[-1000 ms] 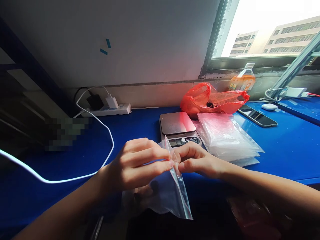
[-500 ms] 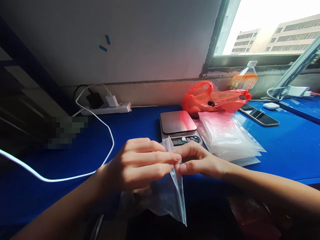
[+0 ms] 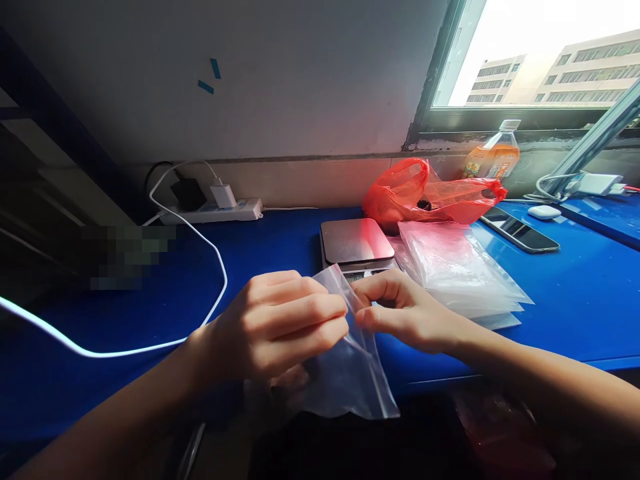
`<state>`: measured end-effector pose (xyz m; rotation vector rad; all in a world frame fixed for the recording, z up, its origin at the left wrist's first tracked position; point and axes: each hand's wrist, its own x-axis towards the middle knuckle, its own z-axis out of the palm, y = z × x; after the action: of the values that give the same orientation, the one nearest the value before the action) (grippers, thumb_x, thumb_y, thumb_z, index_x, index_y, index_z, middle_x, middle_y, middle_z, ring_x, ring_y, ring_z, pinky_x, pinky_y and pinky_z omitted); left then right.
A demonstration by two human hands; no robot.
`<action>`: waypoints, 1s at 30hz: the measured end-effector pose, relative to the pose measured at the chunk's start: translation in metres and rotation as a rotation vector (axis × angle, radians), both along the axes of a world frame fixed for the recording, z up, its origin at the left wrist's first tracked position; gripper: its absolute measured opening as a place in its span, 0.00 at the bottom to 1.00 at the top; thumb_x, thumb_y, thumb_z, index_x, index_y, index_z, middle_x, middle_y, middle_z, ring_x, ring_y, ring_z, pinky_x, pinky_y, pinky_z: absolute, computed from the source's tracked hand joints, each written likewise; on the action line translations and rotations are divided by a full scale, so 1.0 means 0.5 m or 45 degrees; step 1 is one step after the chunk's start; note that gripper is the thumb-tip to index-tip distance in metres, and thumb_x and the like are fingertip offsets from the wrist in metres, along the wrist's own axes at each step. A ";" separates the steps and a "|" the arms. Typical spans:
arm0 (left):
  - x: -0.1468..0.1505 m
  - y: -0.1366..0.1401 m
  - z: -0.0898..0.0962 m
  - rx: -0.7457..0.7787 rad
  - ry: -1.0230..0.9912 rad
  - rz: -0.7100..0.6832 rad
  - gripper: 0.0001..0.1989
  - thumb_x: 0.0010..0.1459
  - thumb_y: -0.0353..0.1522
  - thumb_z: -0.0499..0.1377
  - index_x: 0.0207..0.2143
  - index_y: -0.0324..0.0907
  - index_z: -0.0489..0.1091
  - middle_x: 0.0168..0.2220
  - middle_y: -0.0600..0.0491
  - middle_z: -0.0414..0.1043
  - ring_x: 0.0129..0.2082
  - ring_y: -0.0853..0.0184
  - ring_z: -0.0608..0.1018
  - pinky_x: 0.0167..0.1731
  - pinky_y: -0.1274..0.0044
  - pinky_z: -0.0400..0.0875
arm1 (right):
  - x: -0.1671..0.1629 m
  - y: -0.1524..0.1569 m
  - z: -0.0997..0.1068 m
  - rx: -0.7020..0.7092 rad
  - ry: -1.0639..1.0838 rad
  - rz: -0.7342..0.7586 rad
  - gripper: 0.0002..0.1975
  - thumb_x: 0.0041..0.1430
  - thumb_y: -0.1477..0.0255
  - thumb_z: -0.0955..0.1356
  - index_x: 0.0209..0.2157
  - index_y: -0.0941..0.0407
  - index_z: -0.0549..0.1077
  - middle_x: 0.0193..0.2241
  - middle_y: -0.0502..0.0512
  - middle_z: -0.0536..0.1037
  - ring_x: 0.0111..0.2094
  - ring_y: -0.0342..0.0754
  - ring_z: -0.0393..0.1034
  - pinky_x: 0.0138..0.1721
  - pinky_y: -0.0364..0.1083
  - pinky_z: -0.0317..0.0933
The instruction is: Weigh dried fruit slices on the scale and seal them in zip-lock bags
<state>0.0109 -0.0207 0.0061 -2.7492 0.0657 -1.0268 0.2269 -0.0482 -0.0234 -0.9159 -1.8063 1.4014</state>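
A clear zip-lock bag (image 3: 345,380) hangs between my hands in front of the table's near edge. My left hand (image 3: 290,327) is closed on the bag near its zip edge, fingers bent over it. Thumb and forefinger of my right hand (image 3: 400,310) pinch the bag's opening edge from the other side. Something brownish shows low in the bag behind my left fingers, too hidden to name. Just beyond the hands sits a digital kitchen scale (image 3: 357,241), its display partly covered by the bag and right hand. A stack of clear plastic bags (image 3: 455,273) lies right of the scale.
Behind the scale is a red plastic bag (image 3: 435,197), with an orange drink bottle (image 3: 495,157) at the window. A phone (image 3: 520,230) and a white case (image 3: 544,212) lie at the right. A power strip (image 3: 247,210) with a white cable (image 3: 220,267) is at the left.
The zip-lock bag's lower edge has swung to the right and up, and its face has turned toward me. My right fingers have shifted slightly up, a little apart from the left fingertips.
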 end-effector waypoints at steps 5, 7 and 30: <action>-0.012 0.017 -0.007 -0.052 -0.032 0.081 0.05 0.60 0.23 0.59 0.34 0.38 0.73 0.42 0.48 0.74 0.35 0.68 0.77 0.35 0.76 0.76 | -0.001 0.008 -0.011 0.129 -0.185 -0.222 0.13 0.52 0.70 0.64 0.17 0.57 0.59 0.18 0.45 0.58 0.22 0.38 0.52 0.23 0.42 0.44; -0.011 0.023 -0.016 -0.190 0.021 0.123 0.06 0.61 0.22 0.57 0.36 0.39 0.72 0.47 0.46 0.70 0.40 0.66 0.77 0.37 0.75 0.77 | -0.008 0.001 -0.021 0.374 -0.289 -0.333 0.08 0.53 0.73 0.65 0.23 0.57 0.63 0.21 0.46 0.64 0.24 0.39 0.57 0.25 0.41 0.50; -0.003 0.007 -0.030 -0.686 0.450 0.327 0.53 0.43 0.47 0.72 0.65 0.52 0.47 0.67 0.39 0.49 0.63 0.44 0.60 0.57 0.52 0.63 | -0.018 -0.017 -0.034 0.732 -0.282 -0.189 0.28 0.53 0.67 0.73 0.54 0.53 0.64 0.55 0.58 0.63 0.58 0.51 0.57 0.58 0.51 0.59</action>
<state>0.0096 -0.0173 -0.0088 -3.2666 -0.5759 -0.5368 0.2178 -0.0568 -0.0405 -0.8893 -2.0932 0.6432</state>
